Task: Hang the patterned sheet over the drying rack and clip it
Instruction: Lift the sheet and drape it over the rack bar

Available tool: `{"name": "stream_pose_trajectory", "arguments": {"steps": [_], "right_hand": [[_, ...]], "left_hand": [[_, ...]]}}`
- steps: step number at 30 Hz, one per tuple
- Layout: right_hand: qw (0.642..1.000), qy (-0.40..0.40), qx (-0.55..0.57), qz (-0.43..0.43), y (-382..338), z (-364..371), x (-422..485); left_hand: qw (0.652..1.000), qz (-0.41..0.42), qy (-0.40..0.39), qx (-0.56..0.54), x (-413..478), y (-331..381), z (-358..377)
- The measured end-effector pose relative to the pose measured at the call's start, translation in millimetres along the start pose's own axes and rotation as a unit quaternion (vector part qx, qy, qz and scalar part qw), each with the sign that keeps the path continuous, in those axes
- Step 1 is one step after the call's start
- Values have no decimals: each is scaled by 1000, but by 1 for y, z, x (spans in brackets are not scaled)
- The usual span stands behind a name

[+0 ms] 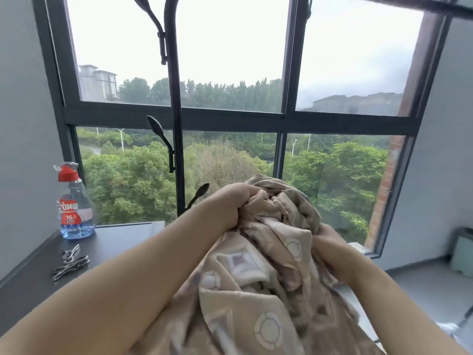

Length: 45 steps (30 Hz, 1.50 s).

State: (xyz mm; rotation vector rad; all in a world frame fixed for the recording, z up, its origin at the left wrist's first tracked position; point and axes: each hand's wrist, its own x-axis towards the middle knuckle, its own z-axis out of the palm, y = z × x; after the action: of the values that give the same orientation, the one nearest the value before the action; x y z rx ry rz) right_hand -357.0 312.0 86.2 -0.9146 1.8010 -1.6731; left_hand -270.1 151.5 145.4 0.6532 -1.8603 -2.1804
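The patterned sheet (268, 278), beige with pale ring and square motifs, is bunched into a crumpled mass in front of the person, low in the middle of the view and spilling down past the bottom edge. It is held up in the air, clear of the desk (33, 283) and not draped over anything.

The left hand (225, 204) grips the top of the bundle, its fingers (242, 192) curled shut into the folds near the highest point of the cloth. The right hand (330, 254) holds the fabric lower and to the right, closed on a gathered edge; much of it is hidden by the cloth, so only the knuckles and back of the hand show.

Just behind the left hand stands a black pole rack (176, 124) with curved, paddle-tipped arms branching off at several heights; one low arm ends right beside the left hand's wrist. The rack stands in front of a large dark-framed window (230, 119) that looks out on trees and distant buildings.

To the left, on the dark desk, lie metal clips (70, 262) in a small cluster, well apart from the sheet. Farther back on the same surface stands a clear blue detergent bottle (75, 203) with a red cap, upright near the window corner.
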Motion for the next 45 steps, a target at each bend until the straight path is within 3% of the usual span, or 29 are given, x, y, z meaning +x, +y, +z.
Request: {"name": "stream_pose_trajectory", "arguments": {"steps": [6, 11, 16, 20, 23, 25, 26, 30, 35, 36, 38, 39, 42, 45], "right_hand": [[984, 152, 2, -93, -54, -24, -3], [914, 321, -96, -227, -96, -41, 7], [905, 333, -188, -184, -99, -45, 21], [862, 369, -232, -258, -139, -54, 25], [842, 411, -188, -296, -172, -61, 29], [849, 394, -187, -299, -187, -61, 34], [856, 371, -208, -292, -190, -59, 36], [865, 329, -283, -253, -202, -68, 38], [789, 444, -245, -347, -218, -85, 28], [793, 431, -260, -345, -214, -80, 31], [817, 362, -366, -259, -198, -74, 40], [816, 354, -399, -225, -193, -78, 44], [775, 457, -357, -249, -212, -96, 32], [718, 517, -290, -365, -230, -96, 22]], "left_hand": [[974, 184, -6, 132, 12, 42, 16], [921, 378, 55, 79, 9, 82, 53], [922, 372, 54, 96, 29, 71, 43], [905, 422, 46, 4, 23, 96, 43], [898, 433, -60, 45, 22, 123, 34], [906, 380, -129, 135, 24, 131, 29], [910, 357, -128, 165, 27, 129, 28], [913, 392, 6, 112, 33, 142, 19], [846, 519, 121, 0, 40, 166, 17], [849, 509, 133, 51, 47, 157, 24], [868, 432, 116, 218, 64, 133, 33], [873, 407, 112, 244, 68, 126, 31], [893, 419, 112, 118, 59, 148, 18], [851, 512, 112, 40, 43, 171, 20]]}}
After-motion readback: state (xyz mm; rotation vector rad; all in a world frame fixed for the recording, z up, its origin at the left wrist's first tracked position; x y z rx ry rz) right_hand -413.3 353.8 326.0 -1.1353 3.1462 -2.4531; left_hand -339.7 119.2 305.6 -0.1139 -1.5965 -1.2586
